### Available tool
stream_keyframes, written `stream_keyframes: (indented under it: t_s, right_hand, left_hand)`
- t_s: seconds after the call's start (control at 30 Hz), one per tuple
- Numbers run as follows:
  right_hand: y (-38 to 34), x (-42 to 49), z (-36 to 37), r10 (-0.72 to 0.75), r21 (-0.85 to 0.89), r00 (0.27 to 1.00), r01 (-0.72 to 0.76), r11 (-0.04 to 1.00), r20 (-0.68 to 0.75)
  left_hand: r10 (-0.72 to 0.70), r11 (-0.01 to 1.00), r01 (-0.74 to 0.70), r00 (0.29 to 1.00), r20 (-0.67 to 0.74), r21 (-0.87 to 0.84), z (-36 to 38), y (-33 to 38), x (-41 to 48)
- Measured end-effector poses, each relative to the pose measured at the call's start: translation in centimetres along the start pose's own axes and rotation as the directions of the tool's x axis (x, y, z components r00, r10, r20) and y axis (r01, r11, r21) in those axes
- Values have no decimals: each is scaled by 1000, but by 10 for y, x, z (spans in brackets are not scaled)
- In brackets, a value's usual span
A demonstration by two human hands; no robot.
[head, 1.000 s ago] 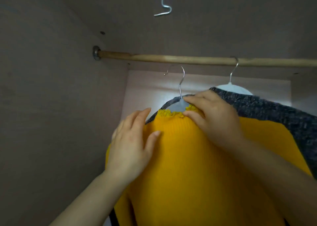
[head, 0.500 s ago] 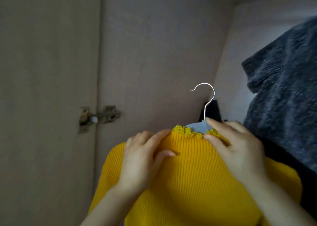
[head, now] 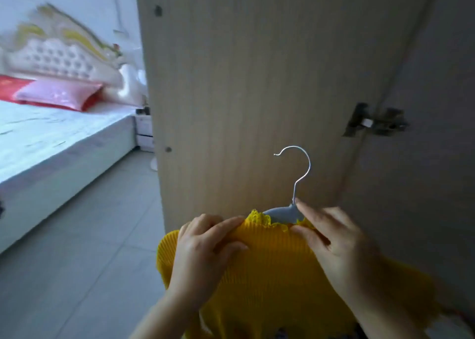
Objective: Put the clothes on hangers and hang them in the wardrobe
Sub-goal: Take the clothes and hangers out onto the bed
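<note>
A: At the far left we see the bed with a pink pillow against its headboard, and the grey floor beside it. Next comes the pale wardrobe door, swung open towards us.

B: In front of that door we hold the task's thing in our 2 hands. Our left hand has its fingers curled and pinches a fold of the yellow sweater at the shoulder, just beside the frilled collar.

A: The sweater sits on the grey hanger. Its metal hook stands upright and free, caught on nothing. Our right hand pinches the collar against the hanger's neck, with the forefinger at the foot of the hook and the thumb on the knit in front.

B: So we judge the step to be settling the knit on the hanger before it goes inside. To do it well, we should draw both shoulders out evenly over the hanger's arms. We should also centre the collar round the neck and avoid tugging the ribbing, which looks stretchy and could sag.

A: For the lift we would grip near the hook, not the cloth, so nothing slips. The rail is out of view. Only the hinge at the right shows where the cabinet begins.

B: Any writing? We find no brand, label or lettering that can be read.
</note>
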State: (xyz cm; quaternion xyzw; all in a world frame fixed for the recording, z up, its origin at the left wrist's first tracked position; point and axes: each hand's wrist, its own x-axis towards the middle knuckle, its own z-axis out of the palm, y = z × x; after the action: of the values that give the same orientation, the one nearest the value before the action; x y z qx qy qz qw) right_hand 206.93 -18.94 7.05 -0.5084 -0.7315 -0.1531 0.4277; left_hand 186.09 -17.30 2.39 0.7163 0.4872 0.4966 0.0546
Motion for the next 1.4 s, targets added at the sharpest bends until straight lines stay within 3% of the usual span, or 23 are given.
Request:
stream_keyframes:
  t_s: [0.3, 0.5, 0.8, 1.13, 1.4]
  right_hand:
    - [-149, 32, 152, -249, 370, 968, 216, 904, 44]
    - [-273, 61, 259, -394, 537, 902, 246, 807, 178]
    - [-432, 114, 398, -493, 705, 850, 233, 670, 187]
    - [-539, 191, 573, -573, 788, 806, 254, 562, 149]
    - [-613, 287, 712, -629, 872, 752, 157, 464, 199]
  left_hand:
    - [-160, 926, 252, 937, -311, 282, -153, -122, -54]
    - [-216, 818, 411, 867, -449, 402, -255, -216, -74]
    - [-275, 697, 569, 774, -571, 436, -379, -351, -63]
    - [-292, 605, 676, 679, -673, 420, -450, -510, -14]
    - [-296, 504, 767, 585, -755, 397, -499, -628, 69]
